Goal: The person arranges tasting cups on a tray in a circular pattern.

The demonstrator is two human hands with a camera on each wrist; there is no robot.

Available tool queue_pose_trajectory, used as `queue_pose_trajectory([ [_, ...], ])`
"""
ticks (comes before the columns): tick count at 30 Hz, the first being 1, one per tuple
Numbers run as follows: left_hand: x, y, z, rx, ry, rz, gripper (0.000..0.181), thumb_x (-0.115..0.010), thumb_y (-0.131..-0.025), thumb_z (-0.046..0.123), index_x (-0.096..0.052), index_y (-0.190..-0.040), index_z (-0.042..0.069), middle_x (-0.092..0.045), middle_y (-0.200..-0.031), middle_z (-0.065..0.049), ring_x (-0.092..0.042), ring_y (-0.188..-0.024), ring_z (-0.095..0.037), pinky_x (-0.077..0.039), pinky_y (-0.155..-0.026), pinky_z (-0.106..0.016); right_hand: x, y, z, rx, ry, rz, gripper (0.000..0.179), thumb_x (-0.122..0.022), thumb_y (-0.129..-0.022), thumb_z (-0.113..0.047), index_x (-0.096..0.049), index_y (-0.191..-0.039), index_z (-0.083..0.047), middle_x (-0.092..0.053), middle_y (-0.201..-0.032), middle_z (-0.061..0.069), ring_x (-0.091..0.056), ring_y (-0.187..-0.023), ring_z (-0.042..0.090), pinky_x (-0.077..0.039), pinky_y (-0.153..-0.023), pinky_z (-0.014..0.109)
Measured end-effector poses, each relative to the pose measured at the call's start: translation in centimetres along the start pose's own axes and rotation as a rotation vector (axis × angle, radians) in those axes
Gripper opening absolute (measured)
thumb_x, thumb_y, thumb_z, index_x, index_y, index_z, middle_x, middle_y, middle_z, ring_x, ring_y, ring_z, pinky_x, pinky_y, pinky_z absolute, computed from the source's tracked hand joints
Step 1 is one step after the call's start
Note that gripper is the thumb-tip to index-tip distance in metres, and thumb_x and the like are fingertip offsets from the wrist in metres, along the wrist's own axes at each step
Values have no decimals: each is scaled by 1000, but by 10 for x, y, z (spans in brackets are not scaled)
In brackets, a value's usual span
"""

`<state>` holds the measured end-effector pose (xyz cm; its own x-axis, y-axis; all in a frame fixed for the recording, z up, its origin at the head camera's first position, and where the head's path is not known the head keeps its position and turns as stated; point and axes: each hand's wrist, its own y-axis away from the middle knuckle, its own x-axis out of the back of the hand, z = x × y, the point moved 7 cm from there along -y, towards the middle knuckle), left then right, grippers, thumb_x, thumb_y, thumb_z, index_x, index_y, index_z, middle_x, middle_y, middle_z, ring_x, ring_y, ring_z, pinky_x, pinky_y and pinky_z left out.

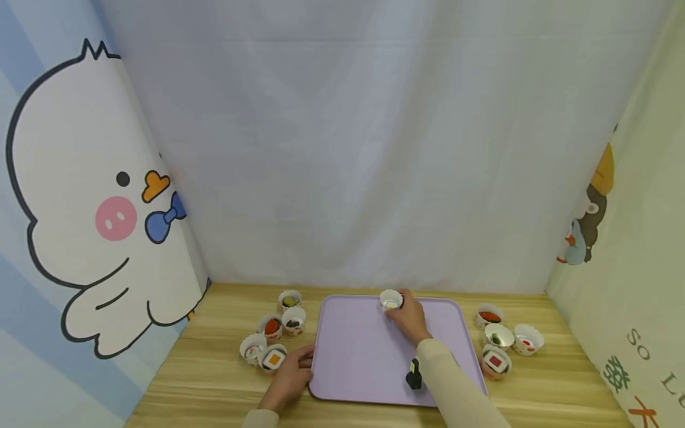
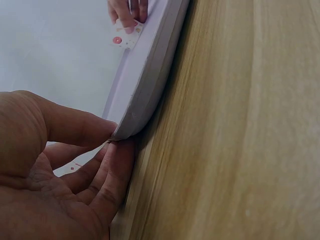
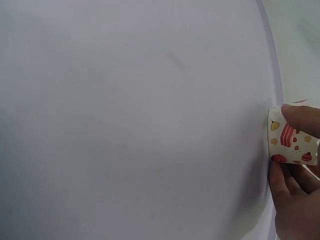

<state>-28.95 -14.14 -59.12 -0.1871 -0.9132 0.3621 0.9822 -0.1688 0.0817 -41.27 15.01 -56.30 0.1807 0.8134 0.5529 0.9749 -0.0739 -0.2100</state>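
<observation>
A pale purple tray [image 1: 364,356] lies on the wooden table. My left hand [image 1: 291,375] pinches its left edge between thumb and fingers, as the left wrist view shows up close. At the tray's far edge, my right hand [image 1: 411,318] holds a small white paper cup [image 1: 391,301] by its side. Red and pink dessert prints cover the cup [image 3: 290,137] in the right wrist view, where its base is at the tray's surface near the rim. Something small and pale yellowish sits inside it; what it is I cannot tell.
Left of the tray stand several similar cups, among them one with an orange square [image 1: 275,359] and one with red filling [image 1: 271,327]. Several more, including a cup with a dark red square [image 1: 496,362], stand to the right. A grey curtain [image 1: 342,148] hangs behind the table.
</observation>
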Motion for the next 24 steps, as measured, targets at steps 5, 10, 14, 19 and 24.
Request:
queue_pose_trajectory([
  [5,-1,-2,2,-23,-18,0,63,-55,-70,-14,-48,-133,-16,-62,-120,-30,-63,-108,-38,-57,-83,-39,3,-2,5,-57,-36,-62,64,-78,-74,-7,-49,-131,2,-67,-116,22,-63,-97,30,-49,-84,38],
  [10,-1,-3,4,-34,-14,2,64,-54,-69,-15,-49,-133,-16,-62,-119,-30,-63,-107,-38,-57,-82,-38,18,-3,-3,-65,-86,-82,79,-81,-74,-6,-40,-141,4,-58,-131,26,-58,-119,40,-50,-97,47],
  [14,-2,-3,3,-21,-16,8,65,-55,-70,-14,-48,-134,-16,-61,-123,-30,-63,-109,-37,-57,-83,-37,35,-5,-16,-65,-86,-84,80,-80,-77,-9,-37,-145,0,-51,-141,24,-50,-130,40,-46,-102,53],
  [19,-1,-1,2,-19,-6,13,65,-55,-70,-15,-47,-134,-16,-61,-122,-30,-63,-109,-37,-57,-84,-38,55,-2,-31,-26,-101,-81,77,-78,-81,-10,-37,-145,-1,-47,-145,23,-47,-134,39,-46,-105,50],
  [24,0,0,2,-18,-4,10,64,-55,-70,-15,-47,-133,-16,-61,-121,-31,-63,-108,-38,-57,-83,-39,77,7,-42,19,-128,-64,74,-76,-81,-9,-38,-144,-1,-46,-145,23,-45,-134,40,-44,-107,51],
])
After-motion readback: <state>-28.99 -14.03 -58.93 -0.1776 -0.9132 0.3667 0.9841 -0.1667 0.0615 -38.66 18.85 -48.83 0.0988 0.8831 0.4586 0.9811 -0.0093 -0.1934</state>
